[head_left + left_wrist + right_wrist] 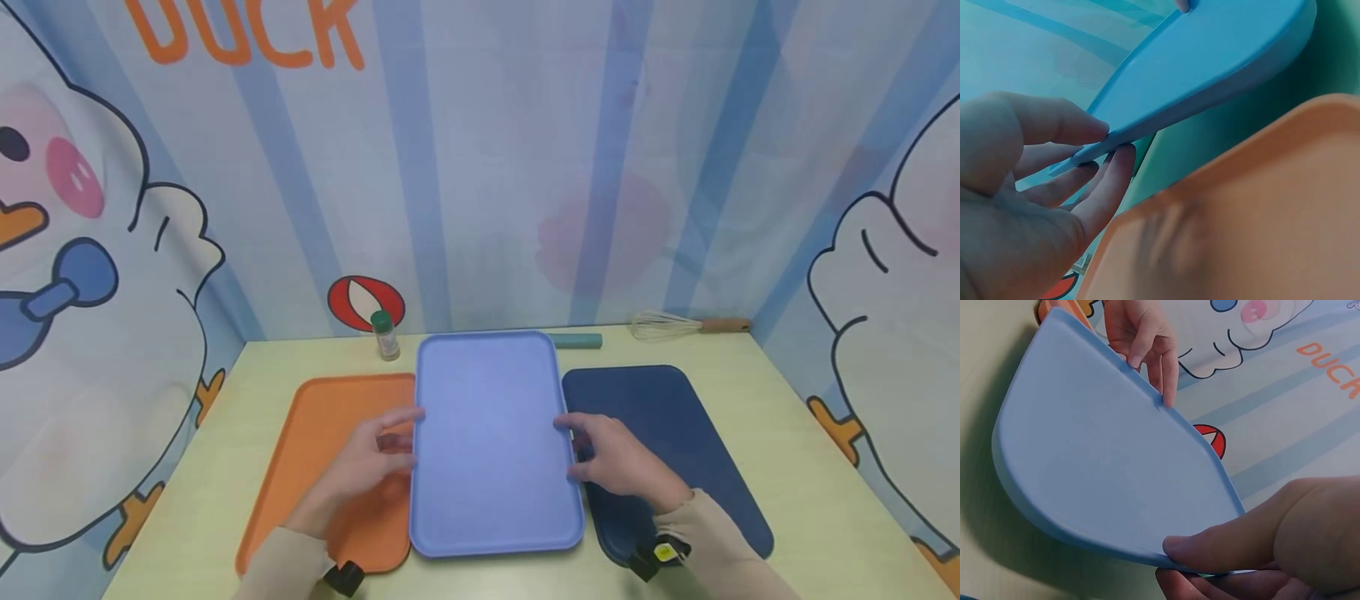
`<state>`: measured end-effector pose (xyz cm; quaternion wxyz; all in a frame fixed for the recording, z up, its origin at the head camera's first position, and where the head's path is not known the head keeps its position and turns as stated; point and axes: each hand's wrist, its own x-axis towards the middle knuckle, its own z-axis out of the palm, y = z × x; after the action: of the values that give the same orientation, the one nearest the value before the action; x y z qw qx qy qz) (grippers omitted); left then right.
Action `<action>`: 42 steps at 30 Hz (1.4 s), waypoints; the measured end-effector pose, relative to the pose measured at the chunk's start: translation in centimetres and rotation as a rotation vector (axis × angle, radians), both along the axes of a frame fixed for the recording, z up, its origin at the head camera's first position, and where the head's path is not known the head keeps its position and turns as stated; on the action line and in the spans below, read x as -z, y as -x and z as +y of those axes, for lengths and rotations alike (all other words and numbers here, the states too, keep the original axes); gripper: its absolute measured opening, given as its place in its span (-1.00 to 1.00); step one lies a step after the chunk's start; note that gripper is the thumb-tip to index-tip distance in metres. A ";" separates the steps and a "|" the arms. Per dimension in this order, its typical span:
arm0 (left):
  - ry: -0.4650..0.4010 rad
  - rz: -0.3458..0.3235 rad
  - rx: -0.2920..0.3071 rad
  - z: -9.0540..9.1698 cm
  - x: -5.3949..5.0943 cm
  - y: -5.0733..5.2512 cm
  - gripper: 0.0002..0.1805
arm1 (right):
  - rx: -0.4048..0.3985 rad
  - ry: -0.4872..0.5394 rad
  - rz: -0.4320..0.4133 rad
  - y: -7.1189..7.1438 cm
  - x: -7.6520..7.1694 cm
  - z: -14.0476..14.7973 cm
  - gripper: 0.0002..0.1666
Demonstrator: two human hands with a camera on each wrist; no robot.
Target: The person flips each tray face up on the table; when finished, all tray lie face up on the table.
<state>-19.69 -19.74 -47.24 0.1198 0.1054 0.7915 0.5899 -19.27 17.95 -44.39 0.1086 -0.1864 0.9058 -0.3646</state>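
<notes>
A light blue tray is held raised between both hands, above the table and between two other trays. My left hand pinches its left edge; in the left wrist view the thumb and fingers of the left hand take the rim from either side. On the opposite edge my right hand grips the rim, with the thumb on top and fingers beneath in the right wrist view. Under the left arm lies an orange tray. A dark blue tray lies beneath the right hand.
Behind the trays stands a small green-capped jar. A teal cylinder is partly hidden by the light blue tray. At the back right lies a whisk with a wooden handle. Printed curtains border the pale yellow table.
</notes>
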 end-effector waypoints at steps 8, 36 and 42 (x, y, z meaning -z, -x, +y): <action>0.100 0.057 0.001 0.2 0.2 -0.1 -0.31 | 0.040 -0.033 -0.031 0.3 0.5 -0.2 -0.24; 0.193 0.040 -0.044 1.5 0.0 -0.4 -0.41 | 0.048 -0.093 -0.102 0.7 1.3 -0.5 -0.28; 0.211 0.017 -0.041 1.7 -0.6 -0.4 -0.39 | 0.055 -0.102 -0.115 0.7 1.5 -0.6 -0.28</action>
<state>-19.30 -18.04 -46.61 0.1114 0.0809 0.8522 0.5048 -19.97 17.39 -45.86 0.1597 -0.1345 0.9203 -0.3308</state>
